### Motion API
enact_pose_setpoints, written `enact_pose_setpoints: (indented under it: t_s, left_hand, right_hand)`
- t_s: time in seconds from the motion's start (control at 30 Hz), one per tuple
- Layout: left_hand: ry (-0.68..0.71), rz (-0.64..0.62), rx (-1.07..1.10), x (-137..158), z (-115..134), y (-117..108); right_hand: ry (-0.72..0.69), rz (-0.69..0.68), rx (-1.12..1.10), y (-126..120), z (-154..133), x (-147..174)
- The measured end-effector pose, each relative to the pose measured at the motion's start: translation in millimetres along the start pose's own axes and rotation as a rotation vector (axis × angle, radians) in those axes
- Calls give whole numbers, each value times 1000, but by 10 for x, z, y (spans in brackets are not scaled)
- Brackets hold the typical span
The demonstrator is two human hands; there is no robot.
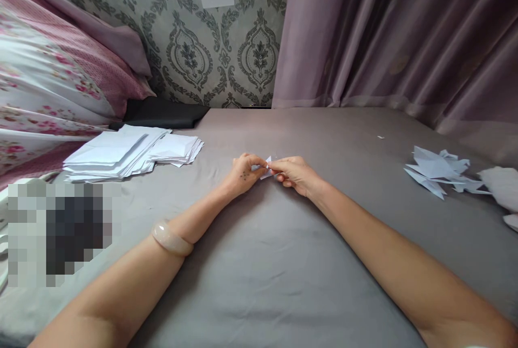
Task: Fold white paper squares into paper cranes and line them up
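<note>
Both hands meet over the middle of a grey sheet, pinching one small piece of folded white paper (266, 174) between them. My left hand (245, 174) grips its left side with thumb and fingers, and a pale bangle (172, 239) circles that wrist. From the other side, my right hand (297, 175) is closed on the paper with thumb and forefinger, its other fingers curled beneath. Most of the paper is covered by the fingers, so its folded shape is hard to make out.
At the left lie a large stack of white paper (107, 154) and a smaller stack (176, 148), with a black folded item (162, 112) behind. Several folded paper figures (439, 167) are heaped at the right. A purple curtain (343, 35) hangs at the back.
</note>
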State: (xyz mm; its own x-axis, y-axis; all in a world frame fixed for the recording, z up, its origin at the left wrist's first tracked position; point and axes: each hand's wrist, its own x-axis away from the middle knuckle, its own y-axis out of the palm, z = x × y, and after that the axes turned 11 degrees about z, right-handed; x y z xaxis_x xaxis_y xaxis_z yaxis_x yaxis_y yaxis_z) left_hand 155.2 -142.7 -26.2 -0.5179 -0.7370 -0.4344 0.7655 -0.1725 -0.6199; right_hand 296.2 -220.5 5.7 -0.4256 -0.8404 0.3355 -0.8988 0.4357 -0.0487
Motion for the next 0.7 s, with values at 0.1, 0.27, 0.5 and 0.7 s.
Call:
enact_pose_setpoints:
  t_s: [0.1, 0.27, 0.5, 0.7]
  left_hand:
    - [26, 6, 2, 5, 0, -9]
    - [61, -11, 34, 7, -7, -38]
    - [27, -29, 87, -10, 1, -51]
    - [-41, 39, 85, 3, 32, -56]
  right_hand:
    - [12, 11, -25, 3, 2, -11]
    - [51, 18, -95, -12, 29, -46]
    - [53, -4, -119, -20, 43, -55]
    - [52, 22, -142, 3, 46, -53]
